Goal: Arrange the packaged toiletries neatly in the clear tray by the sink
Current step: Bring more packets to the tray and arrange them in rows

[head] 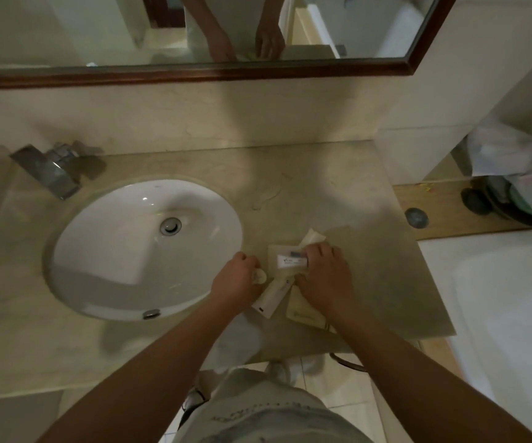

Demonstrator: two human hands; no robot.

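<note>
Several packaged toiletries lie in a loose pile on the marble counter right of the sink. My right hand [324, 276] rests on the pile, its fingers on a small white box with print [292, 261]. A cream sachet [312, 237] sticks out beyond the fingers, and a flat cream packet [303, 311] lies under the wrist. My left hand [236, 282] pinches a small round wrapped item [260, 276] beside a long white packet [272, 295]. The clear tray's outline cannot be made out under the pile.
The white oval sink [143, 247] with a chrome tap [50, 171] lies to the left. The counter's right edge [431, 276] drops to a white bathtub [507, 314]. A mirror [194, 30] hangs above. A bin with a white bag [514, 174] stands at the far right.
</note>
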